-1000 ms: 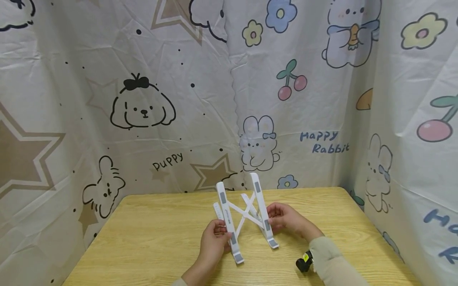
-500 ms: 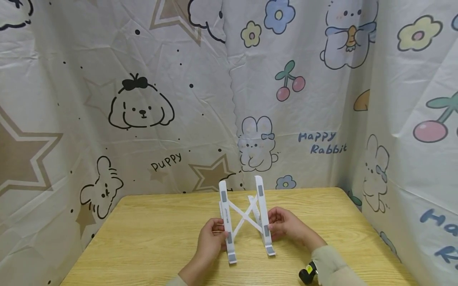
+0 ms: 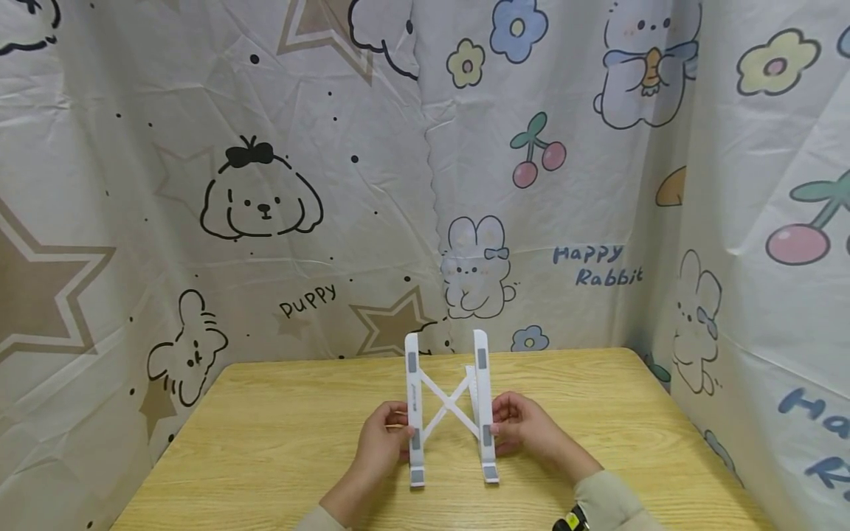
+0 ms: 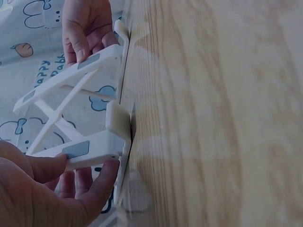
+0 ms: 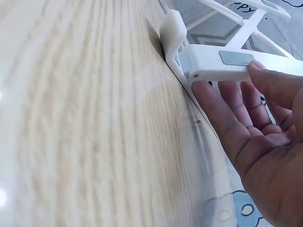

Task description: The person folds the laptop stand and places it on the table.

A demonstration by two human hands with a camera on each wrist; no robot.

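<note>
A white folding laptop stand (image 3: 451, 403) stands unfolded near the middle of the wooden table, its crossed bars spread between two sloping side arms with grey pads. My left hand (image 3: 381, 442) pinches the left arm low down, thumb on top by a pad and fingers beneath, as the left wrist view shows on the stand (image 4: 90, 149). On the opposite side my right hand (image 3: 527, 428) grips the other arm the same way; in the right wrist view its thumb lies at the edge of a grey pad (image 5: 236, 58). The stand's base bars appear to rest on the tabletop.
The light wooden table (image 3: 285, 442) extends to both sides of the stand. A printed curtain (image 3: 372, 184) hangs behind and around it. By the right sleeve (image 3: 607, 490), a black and yellow device (image 3: 571, 519) shows at the bottom edge.
The stand has turned from a slant to face me squarely, its front ends now nearly level. Both hands kept their hold and moved slightly with it.
</note>
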